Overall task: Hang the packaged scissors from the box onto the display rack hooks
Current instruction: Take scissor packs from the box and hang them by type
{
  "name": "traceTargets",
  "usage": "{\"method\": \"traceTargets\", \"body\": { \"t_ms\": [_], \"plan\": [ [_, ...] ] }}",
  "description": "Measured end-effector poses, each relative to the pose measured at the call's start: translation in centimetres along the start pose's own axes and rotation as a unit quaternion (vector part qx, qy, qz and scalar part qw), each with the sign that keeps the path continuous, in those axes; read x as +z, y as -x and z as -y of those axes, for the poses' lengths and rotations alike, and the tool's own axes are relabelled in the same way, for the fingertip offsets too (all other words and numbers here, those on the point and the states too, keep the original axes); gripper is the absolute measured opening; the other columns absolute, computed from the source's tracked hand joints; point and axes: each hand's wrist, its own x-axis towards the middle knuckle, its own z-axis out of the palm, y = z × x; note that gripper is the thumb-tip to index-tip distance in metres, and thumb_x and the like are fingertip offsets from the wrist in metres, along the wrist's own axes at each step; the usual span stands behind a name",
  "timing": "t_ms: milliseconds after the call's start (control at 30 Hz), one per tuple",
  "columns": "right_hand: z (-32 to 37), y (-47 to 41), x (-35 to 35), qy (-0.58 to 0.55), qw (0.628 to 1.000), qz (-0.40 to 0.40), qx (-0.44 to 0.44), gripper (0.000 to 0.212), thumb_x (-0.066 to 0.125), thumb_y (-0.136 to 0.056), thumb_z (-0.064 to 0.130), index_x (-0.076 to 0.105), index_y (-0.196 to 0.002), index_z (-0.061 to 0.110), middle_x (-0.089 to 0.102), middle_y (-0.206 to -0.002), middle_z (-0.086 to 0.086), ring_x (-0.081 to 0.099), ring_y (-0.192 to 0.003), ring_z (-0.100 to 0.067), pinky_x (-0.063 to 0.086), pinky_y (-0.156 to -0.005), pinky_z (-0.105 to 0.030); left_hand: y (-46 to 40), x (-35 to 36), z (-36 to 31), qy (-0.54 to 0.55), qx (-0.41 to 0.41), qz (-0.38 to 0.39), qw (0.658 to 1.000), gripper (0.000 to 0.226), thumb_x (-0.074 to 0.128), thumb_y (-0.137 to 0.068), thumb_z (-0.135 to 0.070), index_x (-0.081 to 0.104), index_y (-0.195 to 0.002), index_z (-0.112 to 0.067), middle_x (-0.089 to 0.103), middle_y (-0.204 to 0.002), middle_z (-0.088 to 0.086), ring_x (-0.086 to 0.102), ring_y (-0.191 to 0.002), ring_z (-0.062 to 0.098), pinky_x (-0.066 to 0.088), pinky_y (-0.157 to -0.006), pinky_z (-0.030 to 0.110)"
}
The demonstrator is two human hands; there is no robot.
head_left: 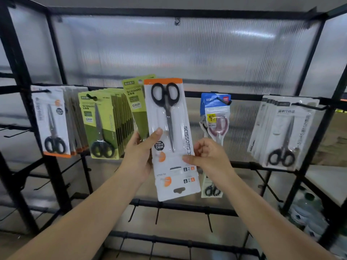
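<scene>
My left hand point(139, 152) grips a small stack of scissor packs in front of the rack. The front one is a white pack with an orange edge point(170, 117), held upside down so its hang hole point(179, 190) is at the bottom. Behind it sticks up a green pack point(134, 98). My right hand point(207, 155) pinches the white pack's right edge with thumb and fingers. Hooks on the black rack point(221, 94) carry white-orange packs point(51, 124), green packs point(99, 126), a blue-topped pack point(216, 117) and white packs point(285, 132).
Bare hooks point(157, 215) hang from the lower rails below my hands, and more stick out at the far left point(13, 134). A translucent ribbed panel backs the rack. A white shelf point(330, 182) stands at the right. The box is out of view.
</scene>
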Motion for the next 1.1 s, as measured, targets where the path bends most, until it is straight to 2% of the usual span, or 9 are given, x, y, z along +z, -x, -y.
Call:
{"method": "traceTargets", "body": {
  "t_ms": [100, 300, 433, 533, 633, 700, 800, 967, 1100],
  "plan": [
    [-0.2, 0.2, -0.1, -0.014, 0.999, -0.034, -0.009, 0.022, 0.066, -0.077, -0.009, 0.053, -0.078, 0.008, 0.066, -0.080, -0.010, 0.063, -0.066, -0.014, 0.054, -0.053, -0.021, 0.5, 0.4, 0.3, 0.010, -0.026, 0.021, 0.999, 0.038, 0.068, -0.063, -0.019, 0.061, -0.101, -0.017, 0.075, -0.082, 0.003, 0.072, -0.068, 0.020, 0.055, -0.049, 0.032],
    [-1.1, 0.8, 0.7, -0.060, 0.994, -0.076, -0.048, 0.036, 0.054, -0.085, -0.011, 0.058, -0.090, 0.025, 0.069, -0.085, 0.004, 0.066, -0.068, 0.000, 0.050, -0.054, -0.014, 1.2, 1.1, 0.9, -0.007, -0.044, 0.027, 0.999, 0.046, 0.073, -0.056, -0.015, 0.062, -0.100, -0.016, 0.074, -0.091, 0.007, 0.071, -0.080, 0.027, 0.056, -0.058, 0.037],
    [-2.0, 1.3, 1.2, -0.052, 0.995, -0.064, -0.048, 0.044, 0.052, -0.087, -0.009, 0.059, -0.095, 0.035, 0.068, -0.094, 0.005, 0.066, -0.078, -0.005, 0.052, -0.060, -0.018, 1.5, 1.0, 0.7, -0.061, -0.017, 0.003, 0.998, 0.054, 0.077, -0.048, -0.015, 0.064, -0.101, -0.015, 0.072, -0.099, 0.010, 0.066, -0.097, 0.033, 0.053, -0.082, 0.047],
    [-2.3, 1.7, 1.5, -0.104, 0.993, -0.050, -0.026, 0.037, 0.058, -0.085, -0.006, 0.058, -0.103, 0.026, 0.068, -0.100, 0.000, 0.066, -0.086, -0.013, 0.053, -0.063, -0.022, 1.7, 0.6, 0.5, -0.035, -0.004, -0.011, 0.999, 0.048, 0.075, -0.053, -0.010, 0.065, -0.100, -0.011, 0.074, -0.092, 0.009, 0.070, -0.082, 0.030, 0.057, -0.063, 0.040],
    [-2.7, 2.4, 1.9, -0.170, 0.984, 0.011, 0.044, 0.044, 0.072, -0.073, 0.005, 0.054, -0.112, 0.013, 0.069, -0.106, -0.008, 0.068, -0.092, -0.024, 0.057, -0.075, -0.041, 1.8, 0.6, 0.2, 0.015, 0.001, 0.002, 1.000, 0.038, 0.070, -0.064, -0.008, 0.065, -0.101, -0.008, 0.074, -0.088, 0.010, 0.071, -0.073, 0.026, 0.056, -0.055, 0.038],
    [-2.7, 2.9, 2.1, -0.181, 0.977, 0.055, 0.093, 0.045, 0.074, -0.067, 0.016, 0.058, -0.109, 0.011, 0.072, -0.099, -0.010, 0.070, -0.081, -0.025, 0.058, -0.066, -0.041, 1.7, 0.6, 0.0, 0.026, 0.005, 0.000, 1.000, 0.037, 0.067, -0.069, -0.008, 0.064, -0.105, -0.008, 0.074, -0.092, 0.010, 0.071, -0.076, 0.026, 0.058, -0.058, 0.041],
    [-2.3, 2.9, 2.0, -0.200, 0.972, 0.078, 0.095, 0.022, 0.067, -0.075, 0.013, 0.065, -0.096, 0.009, 0.072, -0.087, -0.012, 0.068, -0.069, -0.024, 0.056, -0.051, -0.031, 1.5, 0.6, -0.3, 0.019, -0.008, 0.001, 1.000, 0.055, 0.069, -0.068, -0.009, 0.058, -0.122, -0.003, 0.067, -0.112, 0.017, 0.067, -0.092, 0.033, 0.055, -0.075, 0.048],
    [-2.1, 2.0, 0.6, -0.186, 0.978, -0.011, 0.088, 0.019, 0.060, -0.080, -0.009, 0.066, -0.094, 0.004, 0.073, -0.082, -0.008, 0.067, -0.069, -0.024, 0.056, -0.058, -0.035, 0.9, -0.6, -0.9, 0.010, 0.010, 0.021, 1.000, 0.037, 0.066, -0.063, -0.015, 0.063, -0.100, -0.016, 0.073, -0.089, -0.001, 0.069, -0.082, 0.020, 0.056, -0.061, 0.032],
    [-2.2, 1.4, -1.5, -0.219, 0.967, -0.104, 0.074, 0.030, 0.060, -0.077, -0.013, 0.066, -0.096, 0.009, 0.072, -0.088, -0.007, 0.067, -0.079, -0.026, 0.054, -0.065, -0.036, 0.9, -1.8, -1.8, 0.033, 0.024, 0.033, 0.999, 0.028, 0.064, -0.065, -0.015, 0.067, -0.093, -0.019, 0.073, -0.083, -0.002, 0.070, -0.075, 0.017, 0.058, -0.064, 0.033]
  ]
}}
